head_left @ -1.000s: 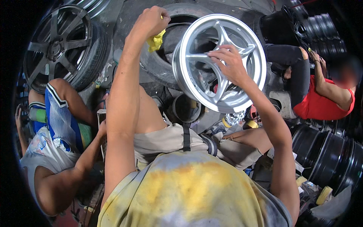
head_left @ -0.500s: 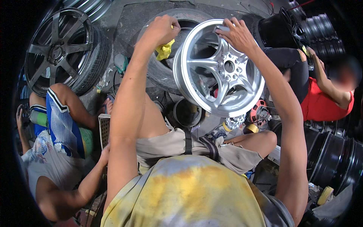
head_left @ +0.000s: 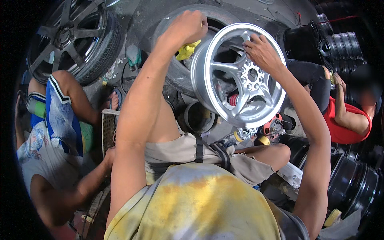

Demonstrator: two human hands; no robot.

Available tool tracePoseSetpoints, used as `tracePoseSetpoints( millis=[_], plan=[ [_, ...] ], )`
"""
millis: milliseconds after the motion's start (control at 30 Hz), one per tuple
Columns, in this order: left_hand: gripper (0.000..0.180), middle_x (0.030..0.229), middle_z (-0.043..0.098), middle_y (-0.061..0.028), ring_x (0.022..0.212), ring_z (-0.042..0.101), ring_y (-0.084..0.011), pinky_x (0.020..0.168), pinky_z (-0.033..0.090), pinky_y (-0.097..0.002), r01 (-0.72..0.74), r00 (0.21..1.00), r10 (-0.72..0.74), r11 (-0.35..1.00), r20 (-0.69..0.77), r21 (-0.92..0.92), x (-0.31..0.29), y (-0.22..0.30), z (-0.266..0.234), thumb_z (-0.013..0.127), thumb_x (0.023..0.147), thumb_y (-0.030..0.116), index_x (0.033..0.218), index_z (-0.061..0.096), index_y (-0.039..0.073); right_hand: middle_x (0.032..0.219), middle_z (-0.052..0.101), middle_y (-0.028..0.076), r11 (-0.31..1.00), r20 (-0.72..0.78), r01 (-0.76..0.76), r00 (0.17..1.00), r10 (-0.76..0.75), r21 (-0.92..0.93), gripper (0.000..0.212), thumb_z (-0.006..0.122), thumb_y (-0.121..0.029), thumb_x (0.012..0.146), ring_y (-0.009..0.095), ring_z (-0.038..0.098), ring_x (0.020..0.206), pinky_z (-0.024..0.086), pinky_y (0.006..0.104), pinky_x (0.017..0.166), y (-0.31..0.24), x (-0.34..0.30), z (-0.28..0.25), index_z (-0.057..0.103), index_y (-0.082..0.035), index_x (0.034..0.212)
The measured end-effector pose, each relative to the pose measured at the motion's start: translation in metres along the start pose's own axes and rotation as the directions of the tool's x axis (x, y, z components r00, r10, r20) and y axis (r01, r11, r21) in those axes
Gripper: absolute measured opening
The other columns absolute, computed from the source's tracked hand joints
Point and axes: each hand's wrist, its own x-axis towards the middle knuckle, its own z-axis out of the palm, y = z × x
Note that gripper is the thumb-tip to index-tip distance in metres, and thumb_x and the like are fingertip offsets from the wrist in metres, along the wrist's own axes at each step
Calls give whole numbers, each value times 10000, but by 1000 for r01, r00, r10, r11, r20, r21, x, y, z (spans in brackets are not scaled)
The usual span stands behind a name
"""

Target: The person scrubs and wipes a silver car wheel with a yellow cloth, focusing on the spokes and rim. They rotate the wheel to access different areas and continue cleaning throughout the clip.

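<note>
A silver alloy wheel rim [head_left: 219, 108] with several spokes stands tilted in front of me, its face with the centre hole and bolt holes turned up toward me. My right hand [head_left: 263, 54] is at its upper right spoke, fingers bent over the metal; whether a small pad lies under them I cannot make out. Left of the rim, my left hand [head_left: 191, 27] is closed in a fist. A crumpled yellow cloth [head_left: 186, 51] hangs out below that fist. Behind both lies a worn tyre [head_left: 164, 30], flat on the ground.
A dark spoked wheel with tyre [head_left: 110, 48] lies far left, beside a green power tool [head_left: 133, 56]. A black bucket [head_left: 196, 118] stands below the rim. People sit at left [head_left: 52, 148] and right [head_left: 348, 120]. Black rims [head_left: 348, 176] line the right side.
My right hand has slid from the rim's top edge inward along a spoke toward the hub. My left hand, with the cloth, has moved right. The whole view has shifted slightly.
</note>
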Motion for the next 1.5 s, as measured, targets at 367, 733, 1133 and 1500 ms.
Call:
tracePoseSetpoints(
  millis=[367, 733, 1133, 1500],
  plan=[
    [230, 1010, 755, -215, 990, 718, -407, 930, 553, -492, 104, 994, -104, 995, 39, -4, -7, 12, -6, 653, 881, 194, 1017, 790, 70, 1233, 684, -63, 981, 55, 112, 991, -122, 157, 253, 644, -329, 974, 192, 509, 1199, 414, 372, 970, 24, 4, -6, 793, -189, 1123],
    [234, 1002, 759, -209, 971, 728, -397, 926, 560, -475, 92, 994, -95, 995, 49, 44, 0, 9, -5, 659, 888, 203, 1029, 795, 75, 989, 709, 172, 620, 10, -32, 999, 39, 784, 273, 589, -226, 993, 350, 691, 892, 541, 445, 801, -28, -2, -18, 767, -25, 1044],
    [221, 978, 758, -210, 940, 728, -401, 889, 568, -472, 72, 992, -71, 997, 102, -6, 3, 16, 4, 657, 887, 166, 1027, 790, 59, 1218, 674, -18, 958, -147, -157, 970, 196, 241, 255, 650, -255, 966, 229, 541, 1088, 454, 369, 933, -10, -19, -9, 765, -87, 1120],
    [235, 920, 751, -221, 905, 725, -403, 894, 557, -467, 13, 991, -6, 999, 136, -49, 4, 27, 8, 638, 853, 148, 991, 782, 24, 1214, 701, -9, 750, -326, -537, 681, 655, 386, 319, 725, -223, 912, 244, 565, 1127, 424, 414, 919, -32, 1, 32, 749, -152, 1222]
  ],
)
